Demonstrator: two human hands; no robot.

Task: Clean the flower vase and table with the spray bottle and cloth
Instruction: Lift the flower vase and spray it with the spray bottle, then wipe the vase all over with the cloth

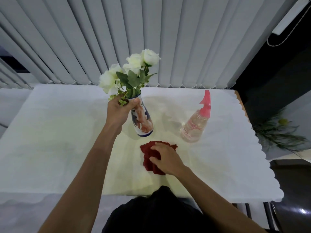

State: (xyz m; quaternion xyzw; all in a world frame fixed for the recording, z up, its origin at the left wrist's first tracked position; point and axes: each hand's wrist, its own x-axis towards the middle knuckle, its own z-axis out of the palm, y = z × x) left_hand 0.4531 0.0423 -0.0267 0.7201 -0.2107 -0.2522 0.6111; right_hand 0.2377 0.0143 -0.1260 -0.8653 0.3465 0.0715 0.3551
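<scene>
A white vase [143, 120] with blue and orange painting holds white roses [129, 71] with green leaves. My left hand [120, 109] grips the vase around its neck, and the vase leans to the left with its base near the table. My right hand [165, 158] presses down on a crumpled red cloth [149, 155] lying on the table just in front of the vase. A clear spray bottle [195, 126] with a pink trigger head stands to the right, with no hand on it.
The table [58, 140] is covered with a white cloth that has a scalloped edge on the right. Grey vertical blinds [151, 39] hang behind it. A green plant [279, 132] lies on a surface beyond the right edge.
</scene>
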